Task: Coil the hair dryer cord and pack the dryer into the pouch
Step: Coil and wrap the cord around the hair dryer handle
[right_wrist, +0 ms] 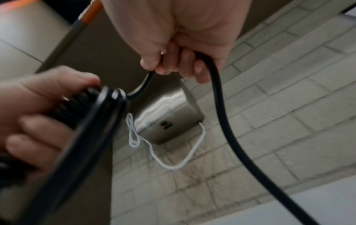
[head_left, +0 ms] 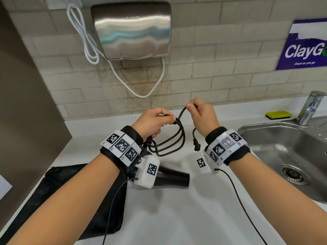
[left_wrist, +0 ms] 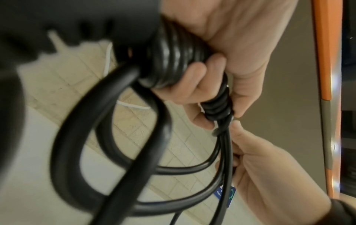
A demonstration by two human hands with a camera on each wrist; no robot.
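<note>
The black hair dryer [head_left: 170, 175] is low over the white counter under my left wrist, its handle hidden by the wrist camera. Whether it rests on the counter I cannot tell. Its black cord [head_left: 177, 138] hangs in several loops from my left hand [head_left: 164, 119], which grips the gathered bundle [left_wrist: 217, 106]. My right hand [head_left: 192, 106] pinches the free end of the cord [right_wrist: 221, 106] just right of the bundle, held up tight. The plug [head_left: 196, 145] dangles below my right wrist. The black pouch [head_left: 70, 188] lies flat on the counter at the left.
A steel sink [head_left: 261, 129] with a faucet [head_left: 311, 106] and a yellow sponge [head_left: 278, 114] is at the right. A wall hand dryer [head_left: 131, 30] with a white cable [head_left: 85, 41] hangs on the tiles ahead. A brown panel [head_left: 21, 103] bounds the left.
</note>
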